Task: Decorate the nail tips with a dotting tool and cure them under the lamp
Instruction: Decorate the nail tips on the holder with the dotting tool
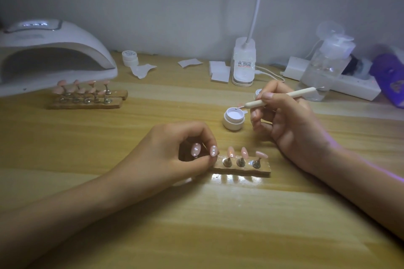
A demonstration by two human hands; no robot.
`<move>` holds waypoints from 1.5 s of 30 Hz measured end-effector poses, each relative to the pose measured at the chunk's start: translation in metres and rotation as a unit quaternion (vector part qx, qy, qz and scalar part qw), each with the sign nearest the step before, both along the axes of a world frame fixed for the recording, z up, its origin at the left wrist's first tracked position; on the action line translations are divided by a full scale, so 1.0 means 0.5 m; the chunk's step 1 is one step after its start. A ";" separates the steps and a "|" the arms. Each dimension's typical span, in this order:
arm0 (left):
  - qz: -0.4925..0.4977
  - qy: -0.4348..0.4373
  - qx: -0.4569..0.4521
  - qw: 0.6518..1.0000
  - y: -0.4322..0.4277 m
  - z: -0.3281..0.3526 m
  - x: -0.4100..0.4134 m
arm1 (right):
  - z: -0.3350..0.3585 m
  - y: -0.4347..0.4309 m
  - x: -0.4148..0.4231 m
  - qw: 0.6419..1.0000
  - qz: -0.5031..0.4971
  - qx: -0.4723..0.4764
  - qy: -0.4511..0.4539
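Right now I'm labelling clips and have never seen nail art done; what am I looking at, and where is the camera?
No machine here: a person's two bare hands, seen from a camera worn on the head, looking down at a wooden table. The left hand grips one end of a wooden holder carrying pink nail tips; two show white dots. The right hand holds a dotting tool, its tip over an open jar of white gel. At far left sits a curing lamp, with more tips on holders before it.
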State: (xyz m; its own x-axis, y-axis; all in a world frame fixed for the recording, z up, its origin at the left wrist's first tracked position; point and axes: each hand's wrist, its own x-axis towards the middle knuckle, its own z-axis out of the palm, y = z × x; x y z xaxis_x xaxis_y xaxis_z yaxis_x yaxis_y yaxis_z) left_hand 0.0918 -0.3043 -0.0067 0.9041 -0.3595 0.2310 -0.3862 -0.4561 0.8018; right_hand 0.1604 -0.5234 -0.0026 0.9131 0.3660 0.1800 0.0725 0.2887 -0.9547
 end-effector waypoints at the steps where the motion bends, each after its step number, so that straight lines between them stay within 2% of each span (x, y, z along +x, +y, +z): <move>1: 0.001 0.003 -0.002 1.000 0.001 0.000 0.000 | 0.000 0.000 0.000 1.000 0.000 0.001 0.000; 21: -0.020 -0.007 0.024 0.999 -0.026 0.001 0.010 | -0.001 -0.001 0.003 1.000 -0.006 0.005 0.006; 23: -0.020 -0.033 0.040 0.998 -0.025 0.002 0.009 | -0.001 -0.001 0.003 1.000 -0.007 0.006 0.007; 27: -0.017 -0.141 0.121 0.982 -0.026 0.004 -0.002 | -0.002 -0.001 0.003 1.000 -0.010 0.004 0.008; 30: -0.010 -0.169 0.137 0.976 -0.027 0.006 -0.008 | -0.002 -0.001 0.004 1.000 -0.012 0.004 0.008; 37: 0.010 -0.173 0.037 0.984 -0.024 0.023 -0.017 | -0.002 -0.001 0.006 1.000 -0.017 0.012 0.018; 40: 0.025 -0.112 -0.062 0.991 -0.014 0.048 -0.004 | 0.000 -0.003 0.004 0.999 -0.029 0.014 0.026; 43: 0.021 -0.032 -0.173 0.984 0.003 0.069 0.026 | 0.002 -0.005 0.003 0.997 -0.063 0.035 0.029; 45: 0.033 -0.003 -0.197 0.980 0.012 0.071 0.048 | 0.003 -0.007 0.005 0.994 -0.096 0.051 0.022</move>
State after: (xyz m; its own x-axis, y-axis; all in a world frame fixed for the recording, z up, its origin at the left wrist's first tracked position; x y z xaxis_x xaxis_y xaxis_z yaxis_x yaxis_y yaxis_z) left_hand 0.1160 -0.2986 0.0287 0.9204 -0.1819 0.3461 -0.3721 -0.1359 0.9182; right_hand 0.1630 -0.5271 -0.0011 0.9721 0.1666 0.1651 0.0938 0.3689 -0.9247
